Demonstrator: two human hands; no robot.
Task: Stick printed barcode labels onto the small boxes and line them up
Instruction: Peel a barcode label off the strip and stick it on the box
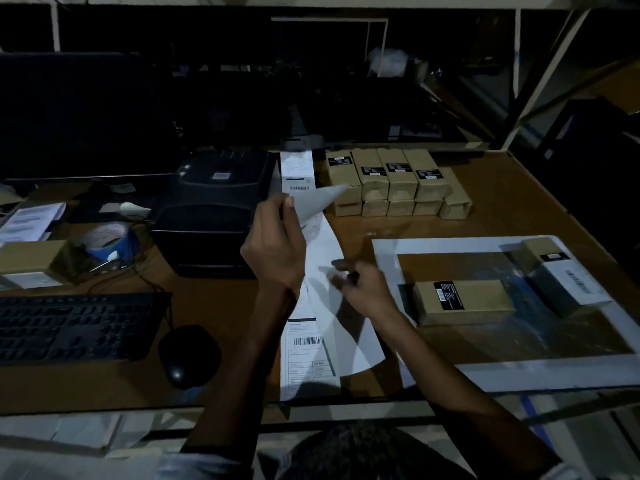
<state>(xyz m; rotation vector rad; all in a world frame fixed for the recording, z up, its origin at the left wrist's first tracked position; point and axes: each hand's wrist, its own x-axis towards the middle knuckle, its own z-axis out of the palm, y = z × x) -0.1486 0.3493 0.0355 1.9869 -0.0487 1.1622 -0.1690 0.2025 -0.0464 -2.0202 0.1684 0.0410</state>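
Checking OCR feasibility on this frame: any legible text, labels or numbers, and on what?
None readable.
Label strip: barcode and print, too blurred.
Brown boxes: black labels, print too small.
Box in the taped frame: black label, illegible.
Label printer: sticker, blurred.

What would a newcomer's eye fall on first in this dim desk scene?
Probably the long white label strip running down the desk's middle from the black printer, with the left hand pinching a peeled piece and the right hand on the strip. Next, the brown boxes lined up behind.
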